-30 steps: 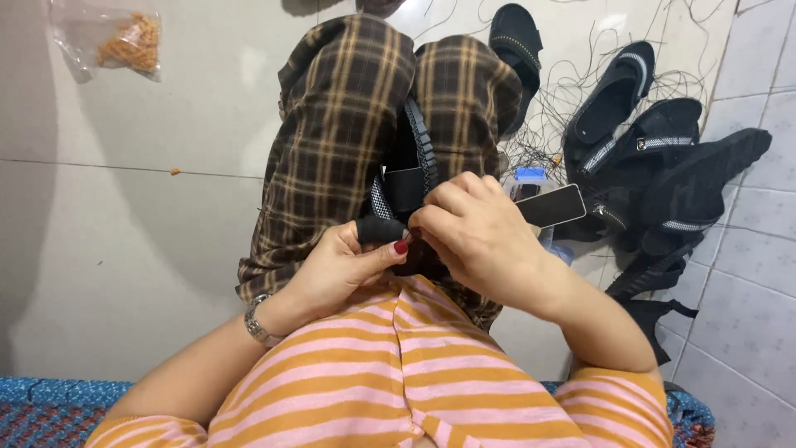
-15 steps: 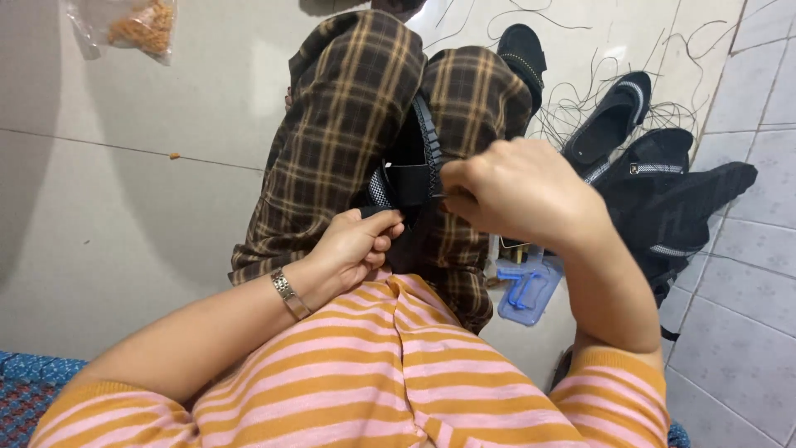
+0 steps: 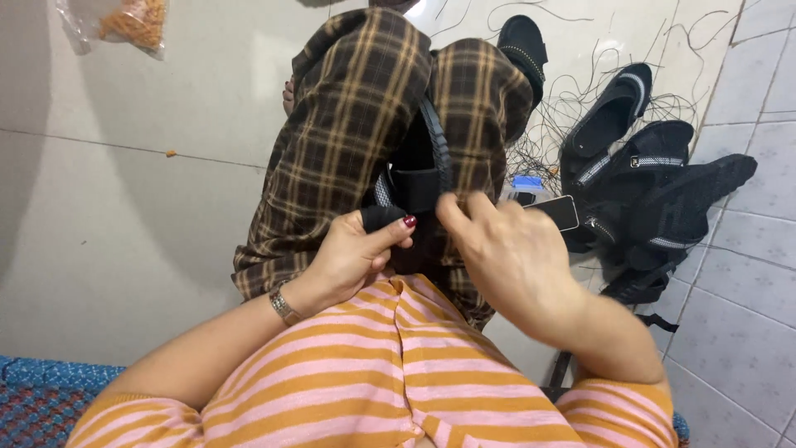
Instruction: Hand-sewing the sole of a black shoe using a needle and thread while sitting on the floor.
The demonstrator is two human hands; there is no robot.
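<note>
**Hands at the strap of a black sandal on the lap**

Since the earlier frame the right hand (image 3: 510,249) had dropped lower and nearer the body, and the view had swung so the pile of footwear sat further right.

Nearest: an orange-and-pink striped top, a bracelet (image 3: 283,305) on the left wrist.

Left hand (image 3: 356,253): fingers curled, thumb pressed down, pinching the black strap end of the sandal (image 3: 419,178). Closed on it.

Right hand: fingers bent over the strap from the other side, tips against it just beside the left thumb. Whether they gripped or only pressed, I could not tell; slightly blurred.

Sandal lay between the knees on plaid trousers (image 3: 348,124), sole edge upright, strap toward the body.

Handling, as a judgement: light; sole firm but flexible, strap soft webbing, not fragile, not slippery. Best held at the strap end with one hand, sole edge steadied by the other.

Farther: a dark card-like tag (image 3: 557,211), a small blue object (image 3: 526,183), loose black threads (image 3: 572,108), a heap of black sandals (image 3: 647,182) on the tiled floor (image 3: 124,166). Far left, a clear bag of orange bits (image 3: 124,21).
</note>
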